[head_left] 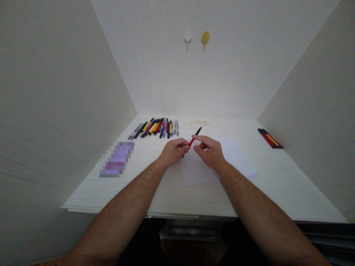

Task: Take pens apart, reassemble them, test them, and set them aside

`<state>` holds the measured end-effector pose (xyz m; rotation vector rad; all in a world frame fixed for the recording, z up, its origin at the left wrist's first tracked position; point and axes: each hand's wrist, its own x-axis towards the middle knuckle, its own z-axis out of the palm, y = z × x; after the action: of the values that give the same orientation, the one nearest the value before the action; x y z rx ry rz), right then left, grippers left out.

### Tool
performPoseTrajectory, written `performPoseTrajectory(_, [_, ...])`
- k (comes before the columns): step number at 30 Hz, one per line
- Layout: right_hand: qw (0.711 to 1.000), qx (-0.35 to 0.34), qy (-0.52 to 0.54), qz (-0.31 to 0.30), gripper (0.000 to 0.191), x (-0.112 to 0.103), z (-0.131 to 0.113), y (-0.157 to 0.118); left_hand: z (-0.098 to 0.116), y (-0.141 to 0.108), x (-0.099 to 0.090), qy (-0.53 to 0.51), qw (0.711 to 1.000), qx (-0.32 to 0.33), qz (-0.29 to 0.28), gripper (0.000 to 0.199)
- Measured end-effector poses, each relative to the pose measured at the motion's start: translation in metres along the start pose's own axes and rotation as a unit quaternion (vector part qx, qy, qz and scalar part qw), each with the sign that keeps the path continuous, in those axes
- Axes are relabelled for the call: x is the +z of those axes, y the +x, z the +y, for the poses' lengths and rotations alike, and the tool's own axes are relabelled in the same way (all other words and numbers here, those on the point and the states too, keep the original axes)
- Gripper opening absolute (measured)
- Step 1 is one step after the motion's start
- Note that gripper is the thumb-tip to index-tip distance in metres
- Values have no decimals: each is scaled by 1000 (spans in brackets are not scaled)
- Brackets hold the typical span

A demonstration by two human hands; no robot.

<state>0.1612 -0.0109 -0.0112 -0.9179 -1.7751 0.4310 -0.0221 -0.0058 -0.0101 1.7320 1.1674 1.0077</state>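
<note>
A red pen with a black end slants up and to the right between my hands. My left hand pinches its red barrel between thumb and fingers. At the pen's upper part, my right hand has its index fingertip at or against the barrel, while the thumb stays apart from it. The fingers of that hand are bent, with a gap between thumb and index. Beneath both hands lies white paper, partly covered by the right hand and forearm.
Many pens, red, yellow, blue, black and clear, lie in a row at the back left. Several red and yellow pens with black ends lie at the right wall. A blurred-out purple item is at left. Two hooks, white and yellow, are on the back wall.
</note>
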Motion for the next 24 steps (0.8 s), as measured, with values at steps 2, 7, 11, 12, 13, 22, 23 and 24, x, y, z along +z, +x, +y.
performPoseTrajectory(2, [1000, 5, 1, 1, 36, 0, 0, 0, 0, 0, 0, -7, 1000, -3, -2, 19])
performPoseTrajectory(7, [1000, 8, -4, 4, 36, -1, 0, 1, 3, -1, 1, -22, 1000, -21, -2, 22])
performPoseTrajectory(11, [1000, 8, -7, 5, 36, -2, -1, 1, 4, -1, 2, -33, 999, -28, -5, 26])
performPoseTrajectory(12, [1000, 9, -6, 9, 37, -3, -1, 1, 3, 0, 1, -34, 999, -29, -6, 27])
performPoseTrajectory(13, [1000, 15, -1, 17, 38, -3, 0, 2, 2, 1, 1, -34, 999, -27, -4, 29])
performPoseTrajectory(22, [924, 226, 213, 222, 32, -22, 30, 22, -18, 7, -9, 224, 973, 2, 57, 25])
performPoseTrajectory(23, [915, 237, 235, 228, 30, -25, 32, 24, -20, 7, -10, 256, 966, 7, 40, 28])
performPoseTrajectory(24, [905, 247, 258, 229, 28, -28, 33, 25, -21, 7, -11, 286, 958, 12, 23, 32])
